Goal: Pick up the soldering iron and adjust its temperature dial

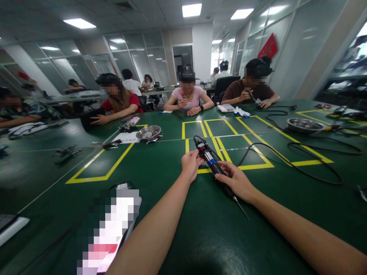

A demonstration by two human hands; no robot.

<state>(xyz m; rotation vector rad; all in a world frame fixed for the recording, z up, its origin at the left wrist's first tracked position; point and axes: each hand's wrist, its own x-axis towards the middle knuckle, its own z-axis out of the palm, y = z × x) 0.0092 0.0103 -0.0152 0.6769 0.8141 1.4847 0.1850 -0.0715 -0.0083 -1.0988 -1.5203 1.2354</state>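
A black electric screwdriver (208,157) with a blue band lies slanted over the green table (160,179), its thin bit pointing toward me at the lower right. My left hand (191,163) is closed on the tool's upper body. My right hand (236,182) is wrapped round its lower end, near the bit. A black cable (289,162) runs from the tool's top end across the yellow tape lines to the right.
Metal bowls stand at centre left (148,132) and far right (304,125). A blurred-out object (110,229) lies near my left elbow. Several other people sit along the table's far side with their own tools. Small parts and papers lie at the left.
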